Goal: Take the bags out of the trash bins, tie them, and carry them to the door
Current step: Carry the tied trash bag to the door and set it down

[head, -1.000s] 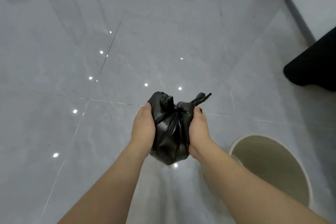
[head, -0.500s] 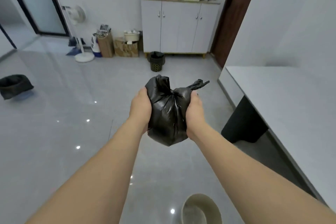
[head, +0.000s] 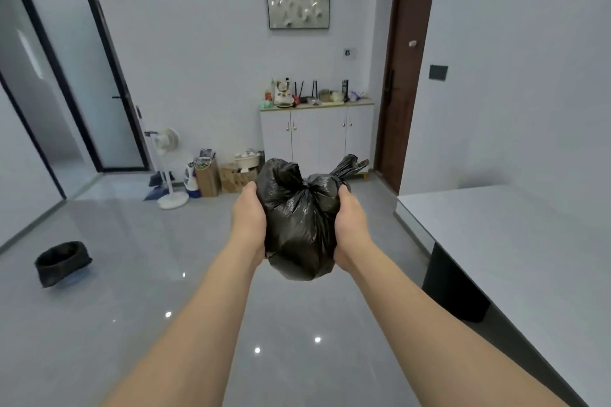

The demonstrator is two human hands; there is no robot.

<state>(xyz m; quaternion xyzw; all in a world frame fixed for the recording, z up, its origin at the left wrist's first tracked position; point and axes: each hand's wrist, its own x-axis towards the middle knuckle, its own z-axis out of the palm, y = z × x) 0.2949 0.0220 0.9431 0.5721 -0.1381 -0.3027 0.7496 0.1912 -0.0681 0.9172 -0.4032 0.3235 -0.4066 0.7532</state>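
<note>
A small black trash bag, knotted at the top with two ends sticking up, hangs in the air in front of me at chest height. My left hand cups its left side and my right hand presses its right side. A dark brown door stands at the back right, beside the white cabinet. A low bin lined with a black bag sits on the floor at the left.
A white table with a dark leg runs along the right. At the back wall stand a white cabinet with clutter on top, cardboard boxes and a standing fan. A glass door is at the left.
My view has risen from the floor to the room; the pale bin by my feet has dropped out of sight. Both hands keep holding the tied bag the same way.
</note>
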